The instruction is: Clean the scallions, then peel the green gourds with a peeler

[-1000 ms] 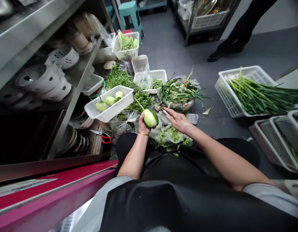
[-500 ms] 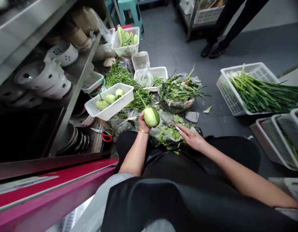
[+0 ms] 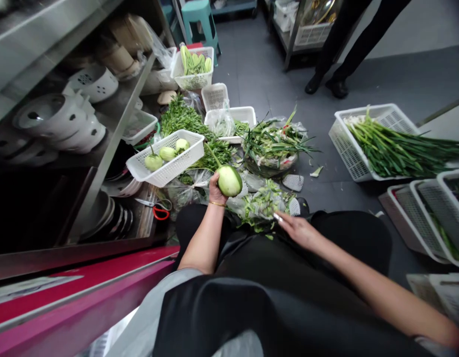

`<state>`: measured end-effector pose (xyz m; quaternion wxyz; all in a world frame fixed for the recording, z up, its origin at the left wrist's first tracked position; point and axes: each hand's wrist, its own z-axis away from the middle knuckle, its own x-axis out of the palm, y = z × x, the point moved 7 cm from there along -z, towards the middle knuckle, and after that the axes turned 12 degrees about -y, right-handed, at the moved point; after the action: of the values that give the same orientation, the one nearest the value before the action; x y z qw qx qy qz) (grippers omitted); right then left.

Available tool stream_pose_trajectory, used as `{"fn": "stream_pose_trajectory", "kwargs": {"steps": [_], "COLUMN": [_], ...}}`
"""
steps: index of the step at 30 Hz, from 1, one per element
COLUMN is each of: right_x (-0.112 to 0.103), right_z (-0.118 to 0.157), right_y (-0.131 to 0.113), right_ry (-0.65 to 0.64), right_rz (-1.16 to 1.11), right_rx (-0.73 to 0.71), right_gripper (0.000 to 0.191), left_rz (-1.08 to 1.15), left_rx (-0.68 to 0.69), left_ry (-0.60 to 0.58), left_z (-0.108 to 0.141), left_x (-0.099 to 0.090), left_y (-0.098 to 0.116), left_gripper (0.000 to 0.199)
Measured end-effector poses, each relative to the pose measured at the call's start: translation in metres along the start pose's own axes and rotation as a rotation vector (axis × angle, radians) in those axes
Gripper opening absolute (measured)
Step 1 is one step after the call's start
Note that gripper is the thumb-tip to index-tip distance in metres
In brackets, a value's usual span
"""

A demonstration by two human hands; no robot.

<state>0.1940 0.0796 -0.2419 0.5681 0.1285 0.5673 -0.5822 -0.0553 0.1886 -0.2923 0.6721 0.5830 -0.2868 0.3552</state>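
Observation:
My left hand point(image 3: 216, 191), with a gold bangle at the wrist, is wrapped round a green gourd point(image 3: 230, 180). Much of the gourd's side is pale and peeled, a darker green strip of skin shows on the right, and a long stem points up and away. Lower and to the right, my right hand point(image 3: 298, 231) is closed; a small shiny bit shows at its fingertips, too blurred to name. Beneath both hands lie green peelings point(image 3: 264, 203) on clear plastic. Pale round gourds point(image 3: 167, 153) sit in a white basket point(image 3: 177, 166) beyond my left hand.
Leafy greens point(image 3: 185, 119) and a heap of trimmed green stalks point(image 3: 276, 144) lie ahead. To the right stands a basket point(image 3: 354, 153) of long green stalks beside stacked baskets point(image 3: 415, 218). Red-handled scissors point(image 3: 160, 213) lie left by the shelf. A person's legs point(image 3: 337, 49) stand at the back.
My right hand has moved down, away from the gourd. The gourd has turned slightly in my left hand, showing more pale surface. The standing person's feet have shifted a little.

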Motion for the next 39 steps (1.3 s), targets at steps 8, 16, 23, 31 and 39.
{"fn": "stream_pose_trajectory", "kwargs": {"steps": [8,16,23,31,39], "right_x": [-0.084,0.026,-0.054,0.028,-0.073], "right_z": [-0.108,-0.017,-0.081,-0.032,-0.081], "right_y": [-0.081,-0.008,-0.066,-0.017,-0.05], "right_ry": [0.082,-0.103,0.152,0.001,0.138], "right_rz": [-0.033,-0.126,-0.121,-0.162,-0.091], "right_rx": [-0.189,-0.003,-0.171,-0.031,-0.163], "right_gripper": [0.045,0.045,0.048,0.048,0.048], "left_rz": [0.025,0.066,0.081,0.122,0.074], "left_rx": [-0.091,0.025,0.079,0.12,-0.221], "left_ry": [-0.142,0.087,0.065,0.113,-0.097], "left_z": [0.012,-0.001,0.005,0.0,0.002], "left_x": [0.014,-0.005,0.016,0.006,0.005], "left_y": [-0.018,-0.004,-0.005,0.013,-0.029], "left_gripper": [0.047,0.047,0.04,0.051,0.056]}}
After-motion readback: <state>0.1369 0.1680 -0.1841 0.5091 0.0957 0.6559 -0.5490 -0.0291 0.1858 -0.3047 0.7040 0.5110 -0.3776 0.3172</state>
